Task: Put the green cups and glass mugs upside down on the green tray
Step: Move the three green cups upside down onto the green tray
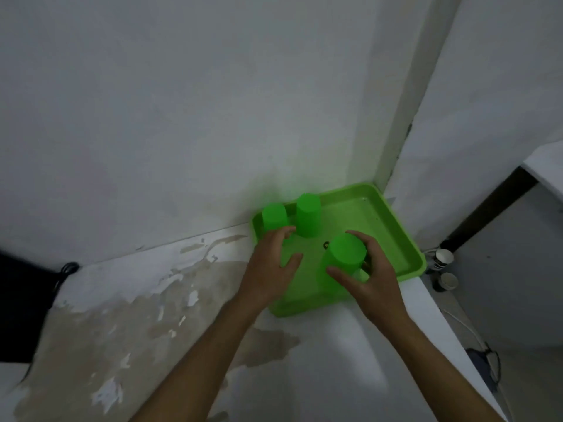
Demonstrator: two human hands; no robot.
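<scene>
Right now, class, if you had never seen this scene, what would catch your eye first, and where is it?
The bright green tray in the corner by the white wall stands out first, with three green cups upside down on it. The right hand curls around the nearest cup; the left hand hovers open beside it. Peeling paint marks the surface to the left.

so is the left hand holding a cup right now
No, the left hand is spread open and empty over the green tray; only the right hand wraps a green cup.
</scene>
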